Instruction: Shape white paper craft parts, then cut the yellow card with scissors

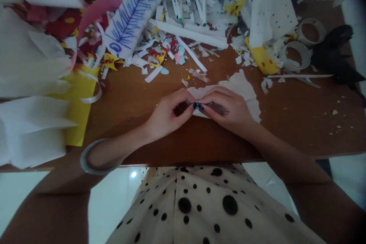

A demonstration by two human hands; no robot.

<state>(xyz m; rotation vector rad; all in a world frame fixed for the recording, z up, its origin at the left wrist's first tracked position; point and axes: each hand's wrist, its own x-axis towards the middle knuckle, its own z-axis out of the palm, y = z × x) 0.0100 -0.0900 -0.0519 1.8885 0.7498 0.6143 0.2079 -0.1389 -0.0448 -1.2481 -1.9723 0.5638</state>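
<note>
While both hands meet at the near table edge, the left hand [167,114] and right hand [225,106] pinch, fingertips closed, a ragged-edged white paper piece [243,87] on the brown wooden table [286,122]; its edges look torn already, centre evidently unfinished.

Both forearms reach forward and angle inward, so the hands meet in front of the body. The left hand [167,114] lies curled, knuckles outward, thumb and fingertips pinched toward the centre. The right hand [225,108] lies palm down, fingers bent and drawn together, its dark-painted nails touching the left hand's. A bangle circles the left forearm.
</note>
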